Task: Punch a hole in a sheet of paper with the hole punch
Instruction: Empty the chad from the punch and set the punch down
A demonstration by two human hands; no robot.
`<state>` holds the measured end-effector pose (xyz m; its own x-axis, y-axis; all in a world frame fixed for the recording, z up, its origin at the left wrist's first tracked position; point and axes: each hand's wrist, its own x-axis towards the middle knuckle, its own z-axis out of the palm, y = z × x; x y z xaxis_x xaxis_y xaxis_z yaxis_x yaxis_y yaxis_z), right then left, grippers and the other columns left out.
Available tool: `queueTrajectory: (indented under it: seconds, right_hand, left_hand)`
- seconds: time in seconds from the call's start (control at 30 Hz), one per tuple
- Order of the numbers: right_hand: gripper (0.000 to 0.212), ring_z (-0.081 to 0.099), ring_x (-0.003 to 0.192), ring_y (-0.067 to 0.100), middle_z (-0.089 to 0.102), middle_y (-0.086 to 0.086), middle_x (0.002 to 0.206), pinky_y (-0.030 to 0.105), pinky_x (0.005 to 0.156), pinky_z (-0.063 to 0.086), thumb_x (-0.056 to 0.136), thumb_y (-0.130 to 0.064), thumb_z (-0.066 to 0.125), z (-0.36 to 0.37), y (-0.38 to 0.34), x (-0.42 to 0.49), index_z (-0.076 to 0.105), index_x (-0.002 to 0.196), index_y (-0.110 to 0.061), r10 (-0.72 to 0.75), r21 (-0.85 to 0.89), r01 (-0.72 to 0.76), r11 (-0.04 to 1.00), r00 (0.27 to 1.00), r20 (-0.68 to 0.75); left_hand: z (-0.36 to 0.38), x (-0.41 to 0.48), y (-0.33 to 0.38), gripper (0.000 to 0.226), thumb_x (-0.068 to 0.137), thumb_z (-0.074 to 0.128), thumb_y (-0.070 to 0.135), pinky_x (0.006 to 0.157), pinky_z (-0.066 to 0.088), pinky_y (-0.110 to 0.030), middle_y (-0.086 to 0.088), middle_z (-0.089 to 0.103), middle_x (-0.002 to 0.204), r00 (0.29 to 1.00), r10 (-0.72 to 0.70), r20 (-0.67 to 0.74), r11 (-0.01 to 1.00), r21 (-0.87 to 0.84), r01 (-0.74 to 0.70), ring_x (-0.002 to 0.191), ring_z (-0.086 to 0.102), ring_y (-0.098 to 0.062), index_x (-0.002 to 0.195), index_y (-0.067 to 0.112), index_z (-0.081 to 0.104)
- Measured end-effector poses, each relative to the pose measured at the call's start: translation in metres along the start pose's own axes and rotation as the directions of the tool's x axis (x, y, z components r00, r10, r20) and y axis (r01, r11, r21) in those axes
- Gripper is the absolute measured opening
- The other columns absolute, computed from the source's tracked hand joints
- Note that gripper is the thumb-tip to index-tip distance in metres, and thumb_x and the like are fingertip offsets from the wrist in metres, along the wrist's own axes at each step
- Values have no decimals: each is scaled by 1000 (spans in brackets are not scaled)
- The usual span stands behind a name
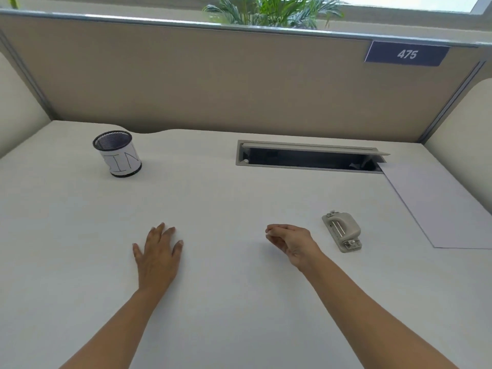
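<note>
Left hand [157, 253] lies flat, released, on the bench [226, 198]; right hand [291, 242] hovers loosely curled, grasping nothing. Hole punch [342, 231] sits just right of it, sheet of paper [442, 206] farther right. Nothing looks punched yet.

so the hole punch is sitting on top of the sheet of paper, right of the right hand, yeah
No. The head view shows the hole punch on the bare desk, apart from the sheet of paper, which lies further right. It does sit right of the right hand.
</note>
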<state>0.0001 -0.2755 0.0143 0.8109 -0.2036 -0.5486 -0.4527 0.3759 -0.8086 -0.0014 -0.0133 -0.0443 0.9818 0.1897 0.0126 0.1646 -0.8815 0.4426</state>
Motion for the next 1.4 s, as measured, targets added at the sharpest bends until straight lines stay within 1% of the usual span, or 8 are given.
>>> queueTrajectory:
  seconds: [0.17,0.33,0.47,0.67,0.87,1.07,1.23,1.4]
  right_hand:
    - [15,60,68,18,62,12,74,13,55,56,78,17,58,76,-9,-3,62,72,4,22,3,-23,1000,992,121]
    - [24,59,66,17,61,12,73,14,62,57,79,17,57,167,-23,1,61,102,17,-8,-60,23,998,970,242]
    - [24,60,65,16,61,10,71,22,83,50,79,14,59,247,-40,12,62,102,16,-80,-95,115,989,944,319]
    - [22,62,66,18,65,16,85,29,89,53,75,11,64,343,-53,43,66,97,12,-186,-191,258,947,927,326]
    - [11,62,77,22,66,14,81,31,84,55,78,1,64,404,-54,72,72,85,3,-360,-517,485,705,873,329]
    - [24,63,96,32,63,19,110,30,81,52,84,6,53,432,-47,86,73,93,-4,-431,-716,613,334,775,462]
    - [12,64,85,28,71,19,96,24,71,48,78,-2,70,438,-44,89,73,89,-3,-474,-722,656,219,718,509]
    - [28,64,95,33,67,19,106,30,82,52,83,8,52,443,-41,88,73,95,-5,-440,-736,649,192,727,527]
  left_hand:
    - [-25,9,-44,47,96,41,34,114,4,-54,-4,27,154,995,-90,-36,995,29,91,145,16,-19,139,16,39]
    - [-55,38,-90,48,96,41,35,114,4,-55,-5,27,155,985,-156,-69,986,48,160,145,15,-20,140,14,39]
    - [-80,79,-124,48,96,42,33,114,2,-54,-7,29,154,968,-216,-125,976,-8,217,145,17,-21,139,12,41]
    - [-92,131,-151,48,96,43,33,114,2,-54,-8,30,153,968,-195,-158,981,-25,194,145,16,-22,138,11,41]
    - [-85,168,-156,51,96,40,38,114,2,-55,-5,25,155,974,-179,-141,984,3,181,146,12,-19,140,14,37]
    - [-76,178,-164,52,96,36,41,114,2,-55,-4,24,155,968,-200,-152,975,63,211,146,10,-20,141,16,34]
    - [-73,179,-167,52,96,36,42,114,4,-55,-4,25,155,968,-191,-165,976,77,205,146,12,-20,142,17,34]
    - [-73,178,-166,52,96,36,42,114,4,-55,-4,25,155,967,-195,-163,975,77,210,146,11,-20,142,17,34]
